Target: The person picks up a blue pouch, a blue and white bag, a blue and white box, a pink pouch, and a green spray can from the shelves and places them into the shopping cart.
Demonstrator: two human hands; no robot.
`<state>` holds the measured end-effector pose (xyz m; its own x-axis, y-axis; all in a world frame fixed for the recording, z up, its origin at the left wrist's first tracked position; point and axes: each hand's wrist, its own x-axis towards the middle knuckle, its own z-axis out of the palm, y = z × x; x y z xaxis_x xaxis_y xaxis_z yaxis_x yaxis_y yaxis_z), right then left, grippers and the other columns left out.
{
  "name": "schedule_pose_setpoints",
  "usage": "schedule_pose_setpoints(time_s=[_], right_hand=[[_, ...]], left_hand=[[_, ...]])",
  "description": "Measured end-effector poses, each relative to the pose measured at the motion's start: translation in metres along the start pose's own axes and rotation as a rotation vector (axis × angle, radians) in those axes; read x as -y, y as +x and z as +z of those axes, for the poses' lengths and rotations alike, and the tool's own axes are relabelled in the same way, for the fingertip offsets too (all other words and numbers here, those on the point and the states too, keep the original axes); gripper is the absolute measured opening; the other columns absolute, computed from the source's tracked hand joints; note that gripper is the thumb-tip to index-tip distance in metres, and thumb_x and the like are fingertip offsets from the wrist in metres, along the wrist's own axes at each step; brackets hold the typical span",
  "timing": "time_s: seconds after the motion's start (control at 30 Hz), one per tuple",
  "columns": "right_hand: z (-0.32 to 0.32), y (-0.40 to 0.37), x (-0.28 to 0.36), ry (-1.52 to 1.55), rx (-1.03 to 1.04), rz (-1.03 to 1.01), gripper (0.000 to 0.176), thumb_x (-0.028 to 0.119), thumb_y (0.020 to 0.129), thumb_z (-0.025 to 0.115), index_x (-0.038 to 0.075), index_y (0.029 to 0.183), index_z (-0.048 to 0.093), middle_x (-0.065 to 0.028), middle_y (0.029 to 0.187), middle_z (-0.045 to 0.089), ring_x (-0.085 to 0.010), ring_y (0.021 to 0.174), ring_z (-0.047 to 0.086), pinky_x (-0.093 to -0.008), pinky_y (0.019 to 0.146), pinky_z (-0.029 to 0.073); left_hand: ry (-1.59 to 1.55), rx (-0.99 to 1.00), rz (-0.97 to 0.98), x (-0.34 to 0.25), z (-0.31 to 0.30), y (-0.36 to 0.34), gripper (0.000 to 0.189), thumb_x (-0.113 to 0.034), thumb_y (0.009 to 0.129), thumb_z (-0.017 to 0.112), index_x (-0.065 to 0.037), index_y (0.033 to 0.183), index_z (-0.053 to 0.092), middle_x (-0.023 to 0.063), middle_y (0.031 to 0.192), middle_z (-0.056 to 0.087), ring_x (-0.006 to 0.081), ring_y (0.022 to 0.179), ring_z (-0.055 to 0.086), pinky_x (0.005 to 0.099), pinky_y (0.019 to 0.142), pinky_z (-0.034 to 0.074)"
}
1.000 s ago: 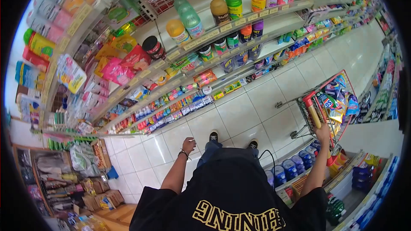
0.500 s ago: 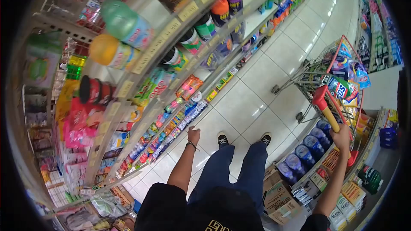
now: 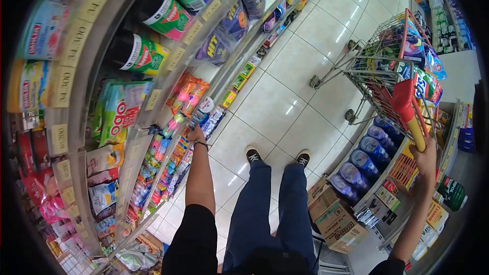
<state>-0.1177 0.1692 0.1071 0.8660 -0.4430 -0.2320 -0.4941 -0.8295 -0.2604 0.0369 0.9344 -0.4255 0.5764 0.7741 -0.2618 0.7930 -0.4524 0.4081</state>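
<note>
My right hand (image 3: 424, 155) is wrapped round the yellow handle (image 3: 414, 131) of a wire shopping cart (image 3: 378, 63), just below its red end piece. In the cart lie a green-and-red pack (image 3: 427, 84) and several blue and purple packs. My left hand (image 3: 195, 133), with a dark band at the wrist, reaches to the low shelf on the left. Its fingers are at the edge of the small colourful packets (image 3: 179, 148), close below a round white-lidded item (image 3: 206, 105); whether they grip one I cannot tell. Orange packs (image 3: 189, 94) lie just above the hand.
Higher on the left shelf stand black-capped bottles (image 3: 147, 53), green packs (image 3: 122, 109) and price tags (image 3: 62, 86). At right are blue-purple bottles (image 3: 362, 160), cardboard boxes (image 3: 338, 226) and a dark green bottle (image 3: 452, 193). The tiled floor (image 3: 277, 107) runs between the shelves.
My left hand has moved up and left to the low shelf packets. The view has shifted closer to the left shelf. My right hand keeps its hold on the cart handle.
</note>
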Motion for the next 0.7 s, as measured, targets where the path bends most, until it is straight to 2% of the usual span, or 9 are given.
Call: schedule_pose_setpoints(time_s=[0.07, 0.17, 0.27, 0.3, 0.4, 0.47, 0.6, 0.63, 0.7], right_hand=[[0.002, -0.002, 0.004, 0.040, -0.030, 0.012, 0.023, 0.008, 0.073, 0.069, -0.004, 0.068, 0.051, -0.0079, 0.058, 0.044, -0.0166, 0.055, 0.043, -0.0375, 0.054, 0.036], [0.008, -0.004, -0.004, 0.056, -0.121, -0.027, 0.023, 0.007, 0.074, 0.069, -0.004, 0.069, 0.050, -0.0069, 0.059, 0.043, -0.0162, 0.056, 0.042, -0.0364, 0.056, 0.037], [0.005, -0.006, 0.002, 0.070, -0.084, 0.079, 0.021, 0.007, 0.075, 0.070, -0.003, 0.073, 0.052, -0.0082, 0.064, 0.045, -0.0178, 0.063, 0.046, -0.0365, 0.063, 0.039], [0.005, -0.006, -0.001, 0.067, -0.087, 0.082, 0.021, 0.007, 0.075, 0.070, -0.003, 0.073, 0.052, -0.0082, 0.064, 0.045, -0.0178, 0.063, 0.046, -0.0365, 0.063, 0.039], [0.005, -0.004, -0.013, 0.080, -0.055, 0.142, 0.021, 0.009, 0.076, 0.071, -0.003, 0.075, 0.053, -0.0091, 0.068, 0.046, -0.0197, 0.072, 0.049, -0.0370, 0.069, 0.040], [-0.002, 0.000, -0.014, 0.001, 0.088, 0.184, 0.021, 0.010, 0.076, 0.072, -0.003, 0.078, 0.055, -0.0095, 0.075, 0.050, -0.0218, 0.077, 0.051, -0.0371, 0.073, 0.041], [0.003, -0.004, -0.016, -0.028, -0.038, 0.143, 0.021, 0.010, 0.076, 0.072, -0.003, 0.078, 0.054, -0.0081, 0.075, 0.050, -0.0186, 0.075, 0.051, -0.0360, 0.071, 0.041], [0.000, -0.004, -0.003, 0.037, -0.003, 0.195, 0.021, 0.009, 0.077, 0.072, -0.003, 0.078, 0.055, -0.0075, 0.077, 0.050, -0.0166, 0.076, 0.051, -0.0353, 0.070, 0.041], [0.003, -0.006, 0.002, 0.101, 0.035, 0.246, 0.020, 0.009, 0.077, 0.072, -0.002, 0.078, 0.055, -0.0068, 0.078, 0.051, -0.0147, 0.076, 0.051, -0.0347, 0.068, 0.041]], left_hand=[[-0.090, 0.042, 0.121, 0.005, 0.014, 0.015, 0.088, -0.062, 0.076, 0.079, 0.003, 0.132, 0.058, 0.0282, 0.127, 0.063, 0.0461, 0.109, 0.065, 0.0516, 0.098, 0.051], [0.087, 0.070, 0.023, -0.010, -0.003, 0.012, 0.089, -0.068, 0.077, 0.074, -0.004, 0.137, 0.059, 0.0197, 0.138, 0.062, 0.0391, 0.113, 0.066, 0.0474, 0.100, 0.051], [0.340, 0.112, 0.238, -0.021, -0.017, 0.021, 0.085, -0.073, 0.086, 0.057, -0.012, 0.145, 0.054, 0.0097, 0.150, 0.055, 0.0297, 0.134, 0.056, 0.0428, 0.111, 0.041], [0.381, 0.194, 0.205, -0.027, -0.016, 0.025, 0.078, -0.067, 0.089, 0.057, -0.012, 0.145, 0.055, 0.0082, 0.153, 0.053, 0.0282, 0.139, 0.050, 0.0419, 0.115, 0.037], [0.160, 0.169, 0.048, -0.028, -0.004, 0.030, 0.071, -0.062, 0.091, 0.059, -0.014, 0.144, 0.057, 0.0087, 0.153, 0.052, 0.0292, 0.139, 0.050, 0.0418, 0.114, 0.037], [0.088, 0.165, 0.126, -0.022, -0.003, 0.034, 0.068, -0.059, 0.091, 0.061, -0.013, 0.143, 0.058, 0.0091, 0.152, 0.054, 0.0306, 0.138, 0.051, 0.0420, 0.114, 0.037], [-0.143, 0.109, 0.186, -0.010, 0.008, 0.037, 0.063, -0.052, 0.094, 0.062, -0.009, 0.140, 0.059, 0.0104, 0.147, 0.058, 0.0317, 0.133, 0.055, 0.0420, 0.110, 0.041], [-0.208, -0.008, 0.214, -0.004, 0.020, 0.047, 0.061, -0.051, 0.096, 0.061, -0.005, 0.138, 0.060, 0.0111, 0.142, 0.062, 0.0311, 0.128, 0.059, 0.0418, 0.106, 0.046], [-0.067, 0.023, 0.181, -0.009, 0.007, 0.045, 0.060, -0.050, 0.096, 0.062, -0.005, 0.136, 0.060, 0.0110, 0.139, 0.064, 0.0318, 0.125, 0.061, 0.0415, 0.103, 0.048]])
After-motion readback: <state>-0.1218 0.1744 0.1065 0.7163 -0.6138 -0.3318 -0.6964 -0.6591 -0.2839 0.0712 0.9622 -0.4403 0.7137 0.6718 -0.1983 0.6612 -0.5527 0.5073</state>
